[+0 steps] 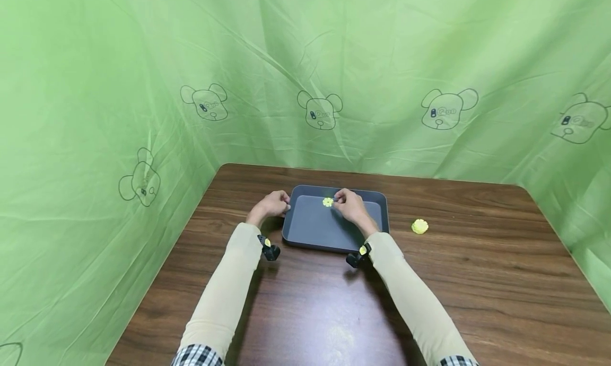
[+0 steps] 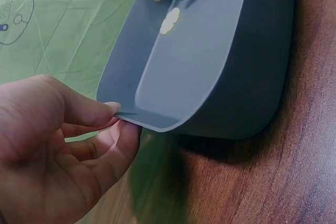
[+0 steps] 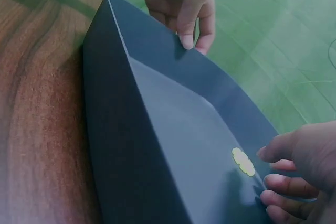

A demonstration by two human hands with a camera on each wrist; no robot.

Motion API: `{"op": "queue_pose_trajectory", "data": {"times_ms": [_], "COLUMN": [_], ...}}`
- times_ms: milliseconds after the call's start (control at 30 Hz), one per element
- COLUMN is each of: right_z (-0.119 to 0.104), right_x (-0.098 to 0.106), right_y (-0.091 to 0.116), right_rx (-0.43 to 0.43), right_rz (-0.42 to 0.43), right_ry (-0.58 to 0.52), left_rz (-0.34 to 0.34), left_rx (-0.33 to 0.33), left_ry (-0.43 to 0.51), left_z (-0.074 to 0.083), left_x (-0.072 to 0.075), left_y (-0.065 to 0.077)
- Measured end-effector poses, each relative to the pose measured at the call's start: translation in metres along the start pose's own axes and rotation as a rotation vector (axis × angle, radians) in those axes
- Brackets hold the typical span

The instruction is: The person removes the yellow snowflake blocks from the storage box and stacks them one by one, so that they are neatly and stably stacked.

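Observation:
A dark grey rectangular tray [image 1: 315, 225] with raised walls sits on the table. My left hand [image 1: 274, 203] pinches its left rim between thumb and fingers, plain in the left wrist view [image 2: 79, 135]. On the tray's floor, close to the far wall, lies a small flat yellow flower-shaped piece [image 1: 327, 202]. Over the tray, just right of that piece, is my right hand [image 1: 350, 206]. In the right wrist view the right hand's [image 3: 304, 166] thumb and fingers are apart with nothing between them, and the yellow piece [image 3: 243, 162] lies a little beyond the fingertips.
To the right of the tray, a yellow scalloped clump [image 1: 419, 226], perhaps stacked flower pieces, lies on the brown wood-grain table [image 1: 477, 260]. A green curtain [image 1: 267, 53] printed with bear outlines hangs behind and beside the table. Each wrist wears a small black camera.

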State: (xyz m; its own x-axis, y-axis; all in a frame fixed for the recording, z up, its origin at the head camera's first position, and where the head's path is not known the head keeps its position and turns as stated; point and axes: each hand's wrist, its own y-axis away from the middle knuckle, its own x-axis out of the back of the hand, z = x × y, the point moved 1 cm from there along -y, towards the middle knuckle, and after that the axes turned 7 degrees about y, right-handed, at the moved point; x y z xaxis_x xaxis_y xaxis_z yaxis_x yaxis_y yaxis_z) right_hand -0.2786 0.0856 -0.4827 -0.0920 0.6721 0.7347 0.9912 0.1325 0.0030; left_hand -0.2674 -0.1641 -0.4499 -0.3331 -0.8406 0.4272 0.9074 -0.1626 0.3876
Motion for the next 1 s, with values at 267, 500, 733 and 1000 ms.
{"op": "queue_pose_trajectory", "data": {"times_ms": [267,500,733,1000], "right_z": [-0.002,-0.005,-0.008,-0.006], "right_x": [-0.007,-0.01,-0.008,0.003], "right_y": [-0.009,-0.009,-0.003,0.005], "right_rx": [0.026,0.031,-0.032,0.002], "right_rz": [-0.073,-0.079,-0.09,-0.079], "right_ry": [0.137,0.288,0.304,0.218], "left_rz": [0.001,-0.003,-0.014,0.014], "left_rx": [-0.005,0.004,-0.004,-0.012], "left_ry": [-0.005,0.0,-0.009,-0.025], "left_z": [0.001,0.002,0.0,-0.001], "left_x": [-0.001,-0.001,0.0,-0.001], "left_y": [0.0,-0.001,-0.006,-0.002]}}
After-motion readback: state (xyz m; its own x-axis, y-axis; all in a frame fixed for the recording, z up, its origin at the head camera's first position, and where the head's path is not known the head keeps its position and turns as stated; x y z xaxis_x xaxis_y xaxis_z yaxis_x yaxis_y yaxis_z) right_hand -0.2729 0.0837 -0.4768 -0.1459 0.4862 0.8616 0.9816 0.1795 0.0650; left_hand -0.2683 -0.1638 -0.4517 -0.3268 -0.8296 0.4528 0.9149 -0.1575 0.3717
